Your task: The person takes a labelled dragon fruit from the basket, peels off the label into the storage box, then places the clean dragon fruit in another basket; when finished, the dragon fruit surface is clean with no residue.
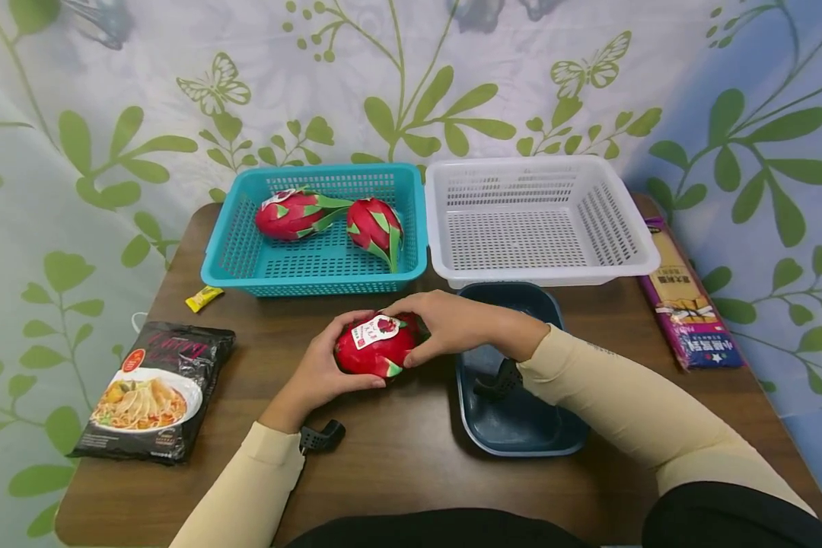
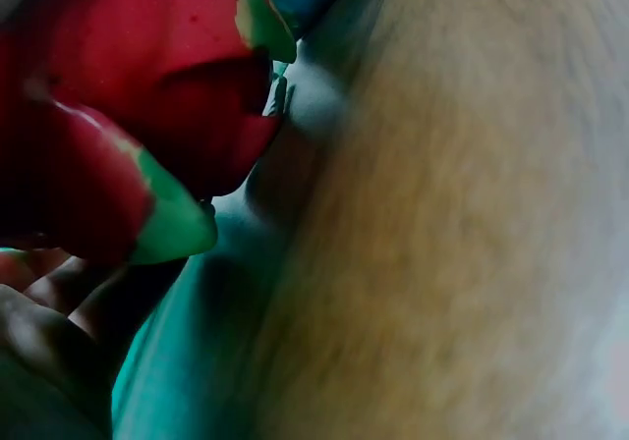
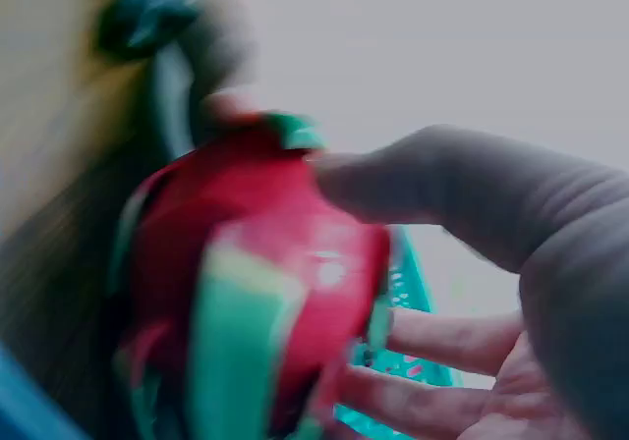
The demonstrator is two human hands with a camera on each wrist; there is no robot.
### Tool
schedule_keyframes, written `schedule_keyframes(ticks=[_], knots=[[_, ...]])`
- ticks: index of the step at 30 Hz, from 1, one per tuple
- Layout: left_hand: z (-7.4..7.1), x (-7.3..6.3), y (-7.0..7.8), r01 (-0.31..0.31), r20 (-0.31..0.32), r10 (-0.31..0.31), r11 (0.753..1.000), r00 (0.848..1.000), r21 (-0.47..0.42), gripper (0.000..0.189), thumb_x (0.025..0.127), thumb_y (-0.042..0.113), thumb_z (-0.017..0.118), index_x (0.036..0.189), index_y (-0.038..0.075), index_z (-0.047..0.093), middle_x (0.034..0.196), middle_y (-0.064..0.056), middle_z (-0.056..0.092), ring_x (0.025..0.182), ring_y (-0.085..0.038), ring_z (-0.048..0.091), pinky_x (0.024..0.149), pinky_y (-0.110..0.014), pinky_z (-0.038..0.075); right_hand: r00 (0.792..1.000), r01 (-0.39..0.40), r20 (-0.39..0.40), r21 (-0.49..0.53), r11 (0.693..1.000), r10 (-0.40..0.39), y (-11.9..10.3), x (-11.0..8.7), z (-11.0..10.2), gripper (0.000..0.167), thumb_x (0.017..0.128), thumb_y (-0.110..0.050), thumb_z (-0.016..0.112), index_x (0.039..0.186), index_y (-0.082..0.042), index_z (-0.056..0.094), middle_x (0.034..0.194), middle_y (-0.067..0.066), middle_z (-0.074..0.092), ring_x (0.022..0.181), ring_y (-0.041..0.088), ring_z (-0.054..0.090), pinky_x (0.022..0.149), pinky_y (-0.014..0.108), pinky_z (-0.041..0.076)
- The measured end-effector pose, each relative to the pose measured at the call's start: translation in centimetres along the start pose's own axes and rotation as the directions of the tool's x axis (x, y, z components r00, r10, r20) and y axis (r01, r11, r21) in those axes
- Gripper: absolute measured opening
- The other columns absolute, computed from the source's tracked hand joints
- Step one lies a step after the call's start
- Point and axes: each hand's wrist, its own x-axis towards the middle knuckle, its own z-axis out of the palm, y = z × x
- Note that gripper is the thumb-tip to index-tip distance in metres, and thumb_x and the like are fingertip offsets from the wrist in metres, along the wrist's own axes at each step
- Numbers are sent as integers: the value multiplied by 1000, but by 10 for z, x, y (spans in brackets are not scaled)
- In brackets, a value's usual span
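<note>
A red dragon fruit [image 1: 363, 356] with green-tipped scales and a white label is held between both hands above the wooden table. My left hand [image 1: 318, 373] grips its left side, thumb along the near side. From the right, my right hand [image 1: 445, 323] curls its fingers over the top and side, thumb at the near end. The left wrist view shows the dragon fruit [image 2: 138, 96] close up, with fingers partly seen beneath it. Blurred in the right wrist view, the dragon fruit [image 3: 265, 253] lies against the right hand's thumb and fingers.
Behind stand a teal basket [image 1: 315, 287] with two dragon fruits [image 1: 289, 217] and a white basket [image 1: 541, 275]. A dark blue basin [image 1: 520, 441] sits beneath the right forearm. Noodle packet [image 1: 147, 399] and yellow wrapped sweet [image 1: 203, 298] lie left; a purple packet [image 1: 692, 304] lies right.
</note>
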Motion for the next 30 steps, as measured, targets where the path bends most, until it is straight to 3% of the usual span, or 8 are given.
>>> schedule_keyframes(ticks=[3, 6, 11, 18, 21, 24, 26, 30], knots=[[0, 1, 1, -35, 0, 35, 999, 999, -4, 95, 76, 19, 98, 154, 26, 44, 150, 5, 52, 135, -24, 47, 93, -41, 58, 998, -49, -33, 153, 987, 55, 1, 4, -6, 51, 93, -33, 81, 135, -9, 65, 125, 2, 67, 112, 21, 61, 86, 33, 59], [1, 1, 0, -65, -6, 65, 998, 998, 2, 95, 74, 18, 99, 153, 24, 46, 149, 4, 53, 134, -24, 48, 93, -41, 59, 992, -66, -93, 191, 979, 85, -3, 10, -6, 31, 98, -33, 76, 116, -9, 70, 108, 0, 70, 98, 20, 64, 78, 32, 60], [3, 2, 0, -90, -10, 90, 996, 996, 26, 95, 74, 20, 100, 153, 24, 46, 148, 5, 53, 134, -23, 49, 92, -41, 59, 985, -31, -167, 81, 996, 44, -11, 14, -4, 11, 98, -20, 78, 101, -10, 73, 96, -2, 71, 86, 17, 64, 73, 27, 60], [4, 3, 1, -111, -1, 111, 994, 994, 9, 96, 74, 17, 99, 153, 23, 45, 150, 3, 52, 135, -24, 48, 93, -41, 59, 963, 30, -267, 0, 1000, -29, -22, 3, -2, 8, 98, -18, 78, 101, -13, 72, 95, -6, 70, 84, 14, 62, 69, 25, 59], [3, 2, 1, -109, -5, 109, 994, 994, -2, 98, 72, 13, 100, 153, 22, 46, 149, 3, 53, 134, -23, 49, 93, -42, 59, 937, 110, -336, 11, 994, -100, -28, -12, -5, 9, 98, -16, 79, 103, -14, 71, 97, -7, 69, 87, 14, 63, 74, 27, 59], [4, 4, 3, -88, -7, 88, 996, 996, 13, 99, 71, 11, 100, 153, 20, 46, 149, 3, 53, 133, -23, 49, 94, -43, 58, 911, 126, -401, 42, 991, -99, -28, -39, -16, 9, 98, -15, 78, 104, -15, 71, 98, -6, 68, 88, 17, 62, 77, 33, 58], [5, 5, 7, -62, -7, 62, 998, 998, 27, 100, 70, 10, 100, 154, 19, 46, 149, 3, 52, 134, -23, 48, 93, -44, 58, 904, 87, -426, 85, 993, -43, -21, -58, -26, 8, 99, -14, 77, 105, -13, 72, 96, -3, 68, 86, 20, 62, 75, 35, 56], [4, 2, 21, -29, -5, 29, 999, 1000, 27, 96, 72, 6, 98, 152, 9, 46, 148, -3, 52, 135, -27, 46, 92, -46, 59, 894, -91, -426, 132, 987, 139, 8, -91, -40, 5, 100, -12, 76, 103, -10, 73, 91, 2, 69, 79, 22, 65, 70, 35, 56]])
